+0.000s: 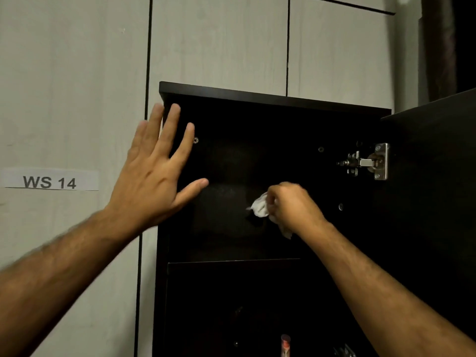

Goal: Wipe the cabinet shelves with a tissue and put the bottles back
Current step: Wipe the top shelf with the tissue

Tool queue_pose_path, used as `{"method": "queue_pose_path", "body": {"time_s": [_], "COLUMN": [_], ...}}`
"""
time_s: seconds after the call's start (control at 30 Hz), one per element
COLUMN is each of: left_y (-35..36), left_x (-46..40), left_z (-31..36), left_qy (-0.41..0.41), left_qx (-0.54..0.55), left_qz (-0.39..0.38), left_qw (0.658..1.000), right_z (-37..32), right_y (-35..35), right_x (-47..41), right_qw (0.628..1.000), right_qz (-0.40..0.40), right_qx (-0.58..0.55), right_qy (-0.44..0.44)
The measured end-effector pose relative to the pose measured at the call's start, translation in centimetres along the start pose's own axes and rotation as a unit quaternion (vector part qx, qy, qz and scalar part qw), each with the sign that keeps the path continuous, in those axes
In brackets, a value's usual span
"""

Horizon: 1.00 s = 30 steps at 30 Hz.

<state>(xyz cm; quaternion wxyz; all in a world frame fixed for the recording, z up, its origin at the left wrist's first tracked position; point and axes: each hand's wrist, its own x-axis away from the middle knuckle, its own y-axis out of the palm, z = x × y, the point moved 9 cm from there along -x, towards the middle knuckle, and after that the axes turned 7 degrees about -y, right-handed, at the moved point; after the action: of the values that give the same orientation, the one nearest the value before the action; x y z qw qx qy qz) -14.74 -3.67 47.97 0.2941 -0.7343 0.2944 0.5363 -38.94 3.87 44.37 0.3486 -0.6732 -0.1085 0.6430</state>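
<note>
A dark cabinet (273, 97) stands open against a pale panelled wall. My right hand (291, 204) reaches into its top compartment and grips a crumpled white tissue (260, 207) held against the dark interior. My left hand (157, 171) is raised with straight, spread fingers at the cabinet's upper left edge; I cannot tell whether it touches the frame. A shelf edge (231, 262) runs below the top compartment. In the lower compartment a small bottle with a clear cap and red inside (285, 345) shows at the bottom of the view.
The cabinet door (435, 150) hangs open to the right on a metal hinge (368, 162). A paper label reading WS 14 (50, 181) is stuck on the wall to the left. Pale cupboard panels (219, 42) rise above the cabinet.
</note>
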Motion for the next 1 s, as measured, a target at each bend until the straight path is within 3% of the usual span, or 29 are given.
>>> {"method": "queue_pose_path", "body": {"time_s": [0.13,0.23,0.3,0.4,0.53,0.6,0.67,0.73,0.8,0.9,1.0], "left_y": [1.5,2.0,2.0,2.0,1.9,2.0,2.2,2.2,2.3,2.3,2.5], "left_x": [3.2,4.4,4.7,5.2,5.8,5.8,5.9,6.0,6.1,6.2,6.2], "left_z": [-0.1,0.1,0.0,-0.3,-0.5,-0.5,-0.4,-0.4,-0.3,-0.2,-0.3], "left_qy": [-0.038,-0.058,-0.069,-0.078,-0.081,-0.085,-0.088,-0.091,-0.089,-0.086,-0.085], "left_qx": [0.014,0.025,0.031,0.042,0.050,0.061,0.070,0.078,0.085,0.090,0.098], "left_qz": [-0.057,-0.070,-0.072,-0.081,-0.087,-0.087,-0.089,-0.087,-0.086,-0.086,-0.083], "left_qw": [0.998,0.996,0.994,0.993,0.992,0.991,0.990,0.989,0.989,0.988,0.988], "right_z": [3.1,1.6,-1.4,-4.6,-1.6,0.8,2.9,4.2,3.4,0.3,-2.6], "right_y": [-4.4,-4.8,-3.2,1.1,2.9,0.6,-2.8,-5.1,-6.1,-6.4,-5.3], "right_x": [-2.5,-3.6,-3.3,-0.7,1.3,0.0,-1.9,-3.7,-5.1,-6.5,-7.1], "right_qw": [0.984,0.976,0.985,0.995,0.997,0.997,0.986,0.964,0.947,0.942,0.952], "right_qz": [0.159,0.193,0.163,0.056,-0.019,0.030,0.130,0.210,0.261,0.291,0.251], "right_qx": [-0.034,-0.064,-0.059,-0.068,-0.074,-0.053,-0.043,-0.100,-0.146,-0.159,-0.177], "right_qy": [0.075,0.074,0.009,-0.052,0.017,0.055,0.094,0.131,0.116,0.053,0.001]}}
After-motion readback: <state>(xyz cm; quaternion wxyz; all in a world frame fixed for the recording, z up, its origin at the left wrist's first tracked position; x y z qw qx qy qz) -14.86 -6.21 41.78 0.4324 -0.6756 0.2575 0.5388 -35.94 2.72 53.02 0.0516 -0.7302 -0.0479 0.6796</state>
